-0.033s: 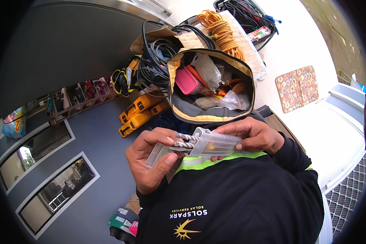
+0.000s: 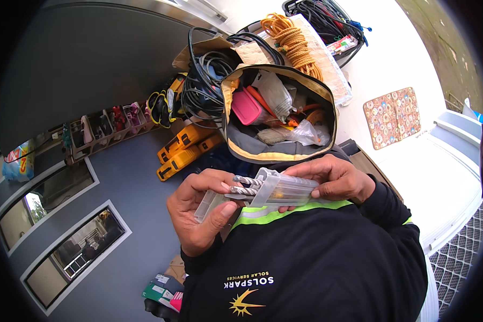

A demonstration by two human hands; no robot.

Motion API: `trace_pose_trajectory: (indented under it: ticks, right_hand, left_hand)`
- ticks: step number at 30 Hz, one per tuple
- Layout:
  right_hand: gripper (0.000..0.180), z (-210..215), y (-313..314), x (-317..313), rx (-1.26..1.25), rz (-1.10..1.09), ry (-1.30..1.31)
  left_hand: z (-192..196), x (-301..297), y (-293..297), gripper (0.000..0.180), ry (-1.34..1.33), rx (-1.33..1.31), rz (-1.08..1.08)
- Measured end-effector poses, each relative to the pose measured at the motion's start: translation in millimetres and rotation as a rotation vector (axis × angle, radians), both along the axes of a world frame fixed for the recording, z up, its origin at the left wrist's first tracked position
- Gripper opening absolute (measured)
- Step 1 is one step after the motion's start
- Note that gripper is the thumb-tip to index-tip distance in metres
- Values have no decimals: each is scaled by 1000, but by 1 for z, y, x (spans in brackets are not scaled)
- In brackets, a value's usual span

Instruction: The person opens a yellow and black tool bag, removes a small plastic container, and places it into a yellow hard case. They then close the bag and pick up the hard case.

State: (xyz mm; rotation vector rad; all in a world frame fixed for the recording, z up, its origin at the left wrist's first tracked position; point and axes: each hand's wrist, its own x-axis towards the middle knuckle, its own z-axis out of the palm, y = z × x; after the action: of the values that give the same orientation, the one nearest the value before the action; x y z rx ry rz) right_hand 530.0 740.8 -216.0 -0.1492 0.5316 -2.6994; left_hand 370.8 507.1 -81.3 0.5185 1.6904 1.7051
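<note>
A clear plastic drill bit case (image 2: 287, 189) lies sideways in front of my chest, gripped at its right end by my right hand (image 2: 341, 180). Several metal drill bits (image 2: 244, 190) stick out of its open left end, their tips toward my other hand. My left hand (image 2: 198, 212) is closed around a clear plastic cap (image 2: 208, 203), which sits apart from the case body. Its thumb and forefinger come close to the bit tips; whether they touch them I cannot tell. Just beyond both hands stands an open black and tan tool bag (image 2: 279, 153).
Inside the bag are a pink box (image 2: 246, 105) and plastic packets. Black cable coils (image 2: 201, 88) and yellow tool pieces (image 2: 182, 153) lie left of it. Behind sit an orange rope (image 2: 292, 40) and a crate of cables (image 2: 327, 24). A patterned mat (image 2: 393, 118) lies right.
</note>
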Motion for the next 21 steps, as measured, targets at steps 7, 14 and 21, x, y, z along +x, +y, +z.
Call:
trace_pose_trajectory:
  ticks: [7,14,21]
  right_hand:
    - [77,-2,-2,-2,-5,-19,-14]
    - [73,4,4,-7,102,8,-9]
    - [78,6,7,-7,145,22,36]
  left_hand:
    - [-7,4,-1,23,118,-51,46]
    - [2,-5,13,20,161,-197,53]
    - [6,-12,20,11,225,-279,41]
